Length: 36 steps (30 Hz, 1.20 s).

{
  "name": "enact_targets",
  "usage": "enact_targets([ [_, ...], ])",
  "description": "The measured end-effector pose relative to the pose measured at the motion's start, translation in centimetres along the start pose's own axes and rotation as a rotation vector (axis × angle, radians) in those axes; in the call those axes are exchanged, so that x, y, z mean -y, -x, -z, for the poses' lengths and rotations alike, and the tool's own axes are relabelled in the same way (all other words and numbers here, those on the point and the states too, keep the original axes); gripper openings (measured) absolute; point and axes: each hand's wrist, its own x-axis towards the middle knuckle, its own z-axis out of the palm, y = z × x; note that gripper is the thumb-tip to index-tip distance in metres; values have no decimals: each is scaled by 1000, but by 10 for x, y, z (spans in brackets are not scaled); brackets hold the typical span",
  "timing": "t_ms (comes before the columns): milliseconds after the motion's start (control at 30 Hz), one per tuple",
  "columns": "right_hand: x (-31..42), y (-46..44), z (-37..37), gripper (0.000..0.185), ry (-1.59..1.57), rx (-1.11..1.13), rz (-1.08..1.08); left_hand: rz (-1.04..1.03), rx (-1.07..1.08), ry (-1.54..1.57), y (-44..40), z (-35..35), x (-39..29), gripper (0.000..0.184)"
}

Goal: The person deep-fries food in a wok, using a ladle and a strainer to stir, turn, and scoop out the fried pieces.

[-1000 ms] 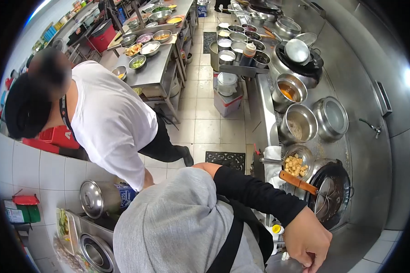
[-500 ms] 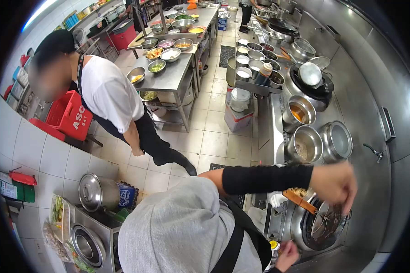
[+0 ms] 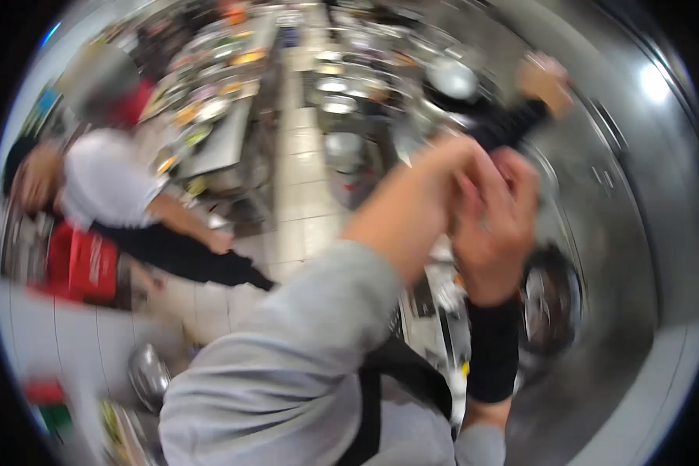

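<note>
"One item first: black L sleeve [image 3: 512,124]. Pos. and axis?"

"On the L arm, between bare L forearm [image 3: 412,206] and L hand [image 3: 547,81]. Long axis runs diag., lower left to upper right of view; hand end points up and right, twd. the steel back wall [image 3: 637,210]."

"Grip, R hand [image 3: 489,241]?"

"Raised across the L forearm at the sleeve's near end, fingers bent and drawn close. Pinching cloth or not: can't tell, contact hidden. L hand blurred; finger state can't tell."

"Chg. vs. prev. frame?"

"L arm was approx. level across view, L hand over the dark wok [image 3: 551,299]; now swung up, clear of it. R hand was low, near bottom edge; now up at the L arm. Co-worker [image 3: 105,179] remains at left, near the red crate [image 3: 95,264]."

"Qty.?"

"Black sleeves: 2, incl. R sleeve [image 3: 493,349], approx. vert. in view below the R hand. Wearer's hands: 2. Co-worker in white shirt: 1. Red crate: 1. Dark wok, seen to the right of the R sleeve: 1. Bowls [image 3: 210,109] on the prep table [image 3: 221,147]: several, too blurred to count."
</note>
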Motion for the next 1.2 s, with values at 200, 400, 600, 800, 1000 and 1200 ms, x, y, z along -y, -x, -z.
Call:
enact_targets([
  [200,-37,-6,11,17,41,225,-263,-330,319,-284,-17,-21,22,26],
  [400,-58,-14,29,9,-117,-416,-440,-472,418,-141,-23,-110,8,31],
  [600,-53,1,47,14,-563,-190,-532,-858,381,-304,-24,-117,-43,26],
  [800,-69,-22,45,10,-79,-303,-330,-975,493,-457,28,-137,-76,32],
  [1000,-38,59,62,26,138,-80,-319,-568,498,-264,27,-167,-63,25],
  [1200,-169,229,243,9,588,-547,-1134,-341,908,756,156,82,-199,21],
])
